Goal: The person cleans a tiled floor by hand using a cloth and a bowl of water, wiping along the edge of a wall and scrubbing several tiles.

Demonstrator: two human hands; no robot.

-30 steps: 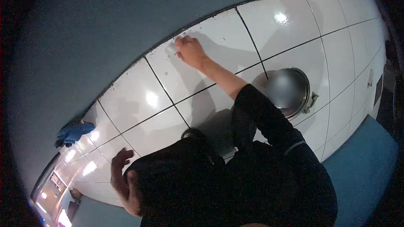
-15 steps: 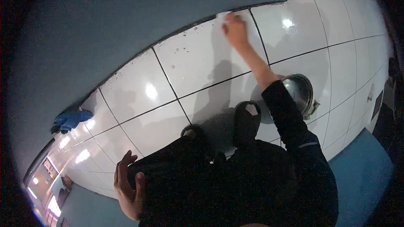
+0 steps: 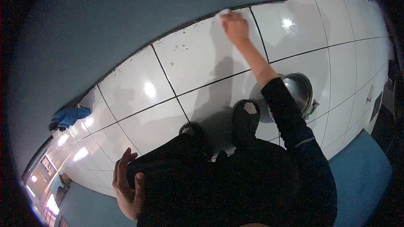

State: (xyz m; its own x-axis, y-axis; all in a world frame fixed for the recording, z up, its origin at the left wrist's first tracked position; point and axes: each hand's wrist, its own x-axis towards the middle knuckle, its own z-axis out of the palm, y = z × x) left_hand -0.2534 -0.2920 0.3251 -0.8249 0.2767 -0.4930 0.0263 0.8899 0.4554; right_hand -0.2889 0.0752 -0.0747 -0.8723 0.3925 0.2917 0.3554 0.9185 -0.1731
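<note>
My right hand reaches far forward to the foot of the dark grey wall, closed around a small white piece. Whether that piece is cloth, sponge or something else cannot be made out. It presses on the edge of a glossy white floor tile, where dark specks are scattered to the left of the hand. My left hand rests at my left knee, fingers apart and holding nothing.
A round metal bowl stands beside my right forearm, partly hidden by the sleeve. A blue cloth lies against the wall at far left. My dark shoes are on the tiles. Blue-grey wall shows at lower right.
My right hand and the white piece have shifted very slightly along the wall's foot. The left hand stays at the knee, and the view has tilted a little.
</note>
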